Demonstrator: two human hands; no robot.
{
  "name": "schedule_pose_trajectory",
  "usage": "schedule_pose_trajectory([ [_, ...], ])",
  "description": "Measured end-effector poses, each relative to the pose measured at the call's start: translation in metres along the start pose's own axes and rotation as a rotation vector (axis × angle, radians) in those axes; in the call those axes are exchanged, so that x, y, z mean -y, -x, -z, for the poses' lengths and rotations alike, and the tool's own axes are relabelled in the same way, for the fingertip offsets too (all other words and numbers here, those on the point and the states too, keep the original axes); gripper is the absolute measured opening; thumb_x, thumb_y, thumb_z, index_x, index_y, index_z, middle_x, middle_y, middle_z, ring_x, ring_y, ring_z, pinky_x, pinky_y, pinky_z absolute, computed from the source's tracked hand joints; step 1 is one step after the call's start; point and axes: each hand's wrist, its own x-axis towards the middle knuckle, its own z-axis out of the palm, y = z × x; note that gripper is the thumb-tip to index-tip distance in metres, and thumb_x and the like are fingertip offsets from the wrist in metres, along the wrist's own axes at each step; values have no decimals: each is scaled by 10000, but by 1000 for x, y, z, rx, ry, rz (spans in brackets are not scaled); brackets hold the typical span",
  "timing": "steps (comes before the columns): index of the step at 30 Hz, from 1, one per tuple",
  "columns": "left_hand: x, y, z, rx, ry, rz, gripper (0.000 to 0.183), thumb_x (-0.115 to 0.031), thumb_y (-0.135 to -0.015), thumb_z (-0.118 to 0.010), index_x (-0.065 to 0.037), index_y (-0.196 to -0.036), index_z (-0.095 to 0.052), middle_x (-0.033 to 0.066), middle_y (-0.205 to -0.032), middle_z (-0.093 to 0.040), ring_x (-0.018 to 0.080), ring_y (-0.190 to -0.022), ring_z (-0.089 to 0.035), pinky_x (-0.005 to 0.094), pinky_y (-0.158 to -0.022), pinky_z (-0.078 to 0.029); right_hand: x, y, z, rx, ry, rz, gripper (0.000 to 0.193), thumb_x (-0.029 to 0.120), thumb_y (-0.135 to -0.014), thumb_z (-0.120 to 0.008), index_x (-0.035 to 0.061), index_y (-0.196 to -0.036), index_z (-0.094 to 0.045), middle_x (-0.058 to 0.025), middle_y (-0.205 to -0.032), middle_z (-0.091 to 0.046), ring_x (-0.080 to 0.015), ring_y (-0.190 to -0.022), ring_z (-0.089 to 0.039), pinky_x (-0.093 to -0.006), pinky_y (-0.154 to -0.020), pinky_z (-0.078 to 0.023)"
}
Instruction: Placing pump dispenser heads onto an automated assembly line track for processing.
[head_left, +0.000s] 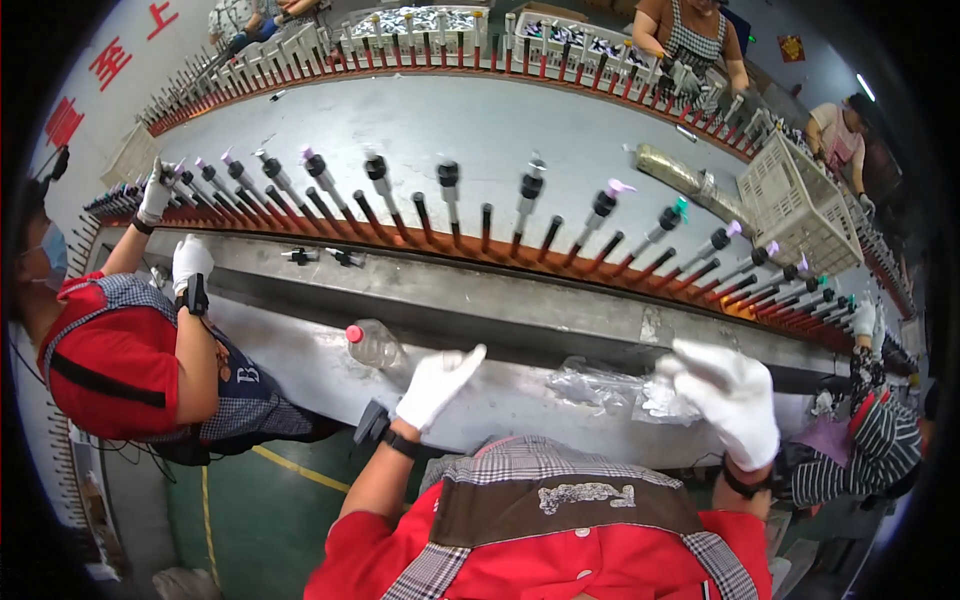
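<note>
My left hand, in a white glove, hovers over the metal ledge with its fingers stretched toward the right and nothing visible in them. Further right, my right hand, also gloved, is slightly blurred; its fingers point left and stand apart, and I see nothing held. Ahead of both hands runs a row of upright dark rods on an orange-brown rail. Many rods carry dispenser pump heads with black collars, such as a black one and one with a lilac top. Neither hand touches them.
A clear bottle with a red cap and crumpled clear plastic bags lie on the metal ledge. A co-worker in red works at left, another in stripes at right. Beyond are a wrapped roll and a white crate.
</note>
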Motion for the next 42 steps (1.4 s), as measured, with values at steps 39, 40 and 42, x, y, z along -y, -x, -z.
schedule_pose_trajectory([
  [39, -174, -110, -125, -744, -497, -519, 287, -323, -955, -635, -68, -1081, -677, 176, -768, -680, 374, -709, -665, 408, -652, -529, -179, -126, 47, -576, -49, 517, 458, 194, -884, -766, 26, -1280, -607, -129, -1058, -715, -217, -907, -697, -318, -809, -565],
  [40, -182, -109, -147, -635, -330, -617, 295, -302, -931, -686, -45, -1077, -677, 196, -790, -674, 357, -731, -673, 389, -675, -534, -196, -146, 65, -673, -258, 509, 549, 227, -860, -791, 5, -1311, -572, -149, -1098, -697, -256, -937, -693, -339, -829, -565],
  [42, -237, -103, -176, -617, -195, -581, 379, -276, -889, -755, 1, -1133, -665, 184, -855, -696, 274, -790, -678, 349, -766, -526, -160, -153, 90, -844, 197, 496, 639, 289, -819, -825, -38, -1299, -557, -197, -1180, -620, -302, -1087, -612, -390, -990, -478],
])
